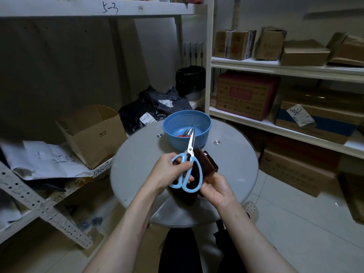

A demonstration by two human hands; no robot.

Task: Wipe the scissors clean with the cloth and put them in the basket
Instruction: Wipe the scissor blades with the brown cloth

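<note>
head view: the left hand [169, 171] curls its fingers round the blue handles of the scissors [190, 151], blades pointing away toward the basket [177, 143] beyond the fingertips; just right, the right hand [216, 191] grips the folded brown cloth [206, 162] behind the handles

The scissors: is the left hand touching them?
Touching. The head view shows the left hand gripping the scissors, with its thumb across one blue handle loop.

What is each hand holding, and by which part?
Left hand grips the blue-handled scissors by the handle loops, with the blades closed. Right hand holds the dark brown cloth by its near edge, behind the handles.
</note>
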